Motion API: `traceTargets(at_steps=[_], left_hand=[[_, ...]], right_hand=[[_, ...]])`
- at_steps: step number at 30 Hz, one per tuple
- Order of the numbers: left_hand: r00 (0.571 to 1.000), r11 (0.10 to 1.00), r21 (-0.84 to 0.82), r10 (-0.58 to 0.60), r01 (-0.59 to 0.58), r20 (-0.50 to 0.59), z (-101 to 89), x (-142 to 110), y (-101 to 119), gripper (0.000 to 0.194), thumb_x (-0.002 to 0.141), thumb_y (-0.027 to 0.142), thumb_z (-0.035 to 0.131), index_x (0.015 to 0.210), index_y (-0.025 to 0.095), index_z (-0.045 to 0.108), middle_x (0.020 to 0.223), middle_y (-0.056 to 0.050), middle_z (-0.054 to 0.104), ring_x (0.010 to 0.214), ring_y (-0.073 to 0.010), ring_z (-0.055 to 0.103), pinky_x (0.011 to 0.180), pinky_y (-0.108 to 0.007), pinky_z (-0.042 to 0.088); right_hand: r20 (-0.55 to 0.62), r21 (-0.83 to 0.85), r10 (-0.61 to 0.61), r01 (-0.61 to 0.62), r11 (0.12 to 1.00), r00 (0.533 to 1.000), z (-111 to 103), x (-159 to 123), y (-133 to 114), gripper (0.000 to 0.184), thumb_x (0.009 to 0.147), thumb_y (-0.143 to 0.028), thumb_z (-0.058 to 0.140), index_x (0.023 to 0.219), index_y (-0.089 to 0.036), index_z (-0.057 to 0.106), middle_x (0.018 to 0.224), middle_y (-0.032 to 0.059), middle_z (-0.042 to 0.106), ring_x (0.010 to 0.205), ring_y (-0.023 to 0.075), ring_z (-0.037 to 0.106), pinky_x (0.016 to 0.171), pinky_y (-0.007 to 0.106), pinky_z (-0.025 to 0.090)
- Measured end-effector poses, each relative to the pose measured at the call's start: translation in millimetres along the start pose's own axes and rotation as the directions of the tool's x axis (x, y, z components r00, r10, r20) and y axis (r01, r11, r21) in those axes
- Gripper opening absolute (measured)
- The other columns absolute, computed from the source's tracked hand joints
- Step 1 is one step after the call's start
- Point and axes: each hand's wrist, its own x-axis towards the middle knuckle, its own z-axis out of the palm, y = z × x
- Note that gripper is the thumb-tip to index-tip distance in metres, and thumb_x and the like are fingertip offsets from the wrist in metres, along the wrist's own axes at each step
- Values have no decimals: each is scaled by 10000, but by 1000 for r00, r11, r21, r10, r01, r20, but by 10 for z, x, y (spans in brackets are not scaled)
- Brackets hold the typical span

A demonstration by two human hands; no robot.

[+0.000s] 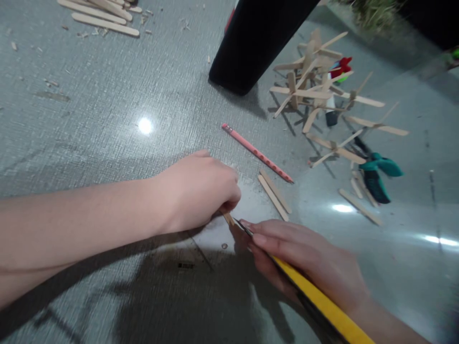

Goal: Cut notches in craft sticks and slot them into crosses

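Note:
My left hand [206,186] is closed with its knuckles up, pinching a short wooden craft stick [228,218] down against a white sheet [247,193] on the table. Most of that stick is hidden under my fingers. In my right hand [311,253] is a yellow and black utility knife [319,296], gripped near its front. Its thin metal blade reaches the exposed end of the stick; whether it cuts in, I cannot tell. Two loose craft sticks [273,197] lie just beyond my right fingers, and a pink pencil [256,152] rests behind them.
Crossed-stick assemblies [301,91] are piled at the back right. Close to them lie green-handled cutters [376,174] and a single stick [359,207]. A black upright object [254,43] stands at the back. More craft sticks [105,25] and scraps are at the far left.

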Motion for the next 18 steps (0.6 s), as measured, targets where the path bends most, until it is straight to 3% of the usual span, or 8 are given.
traceTargets(at_steps=[2,9,14,18], left_hand=[[1000,1000,5,2,-2,4,-5,1,2,227,795,35,693,792,243,783,837,41,745,778,-127,655,829,-309,393],[998,999,8,-42,41,47,-28,34,22,247,775,25,710,814,257,783,867,49,743,846,-141,662,858,-311,388],[996,999,-9,-52,53,73,-44,34,32,272,774,7,682,806,260,778,857,58,741,829,-140,662,876,-320,390],[998,999,-15,-44,44,41,-35,29,32,257,789,12,664,754,245,768,815,53,736,796,-130,650,838,-307,386]], right_hand=[[0,20,-18,18,1000,1000,-19,32,-10,396,933,-60,577,1239,-310,561,780,-14,766,703,184,772,629,265,652],[6,4,-51,51,999,999,31,47,39,268,941,-100,586,1138,-279,612,810,1,776,716,182,770,612,256,628],[-70,27,-51,53,998,996,107,26,68,159,1002,-193,534,1014,-279,668,826,0,773,637,157,742,593,254,617],[29,-19,-32,33,999,999,93,31,62,236,1026,-190,496,904,-258,686,813,-3,779,616,143,731,593,233,610]])
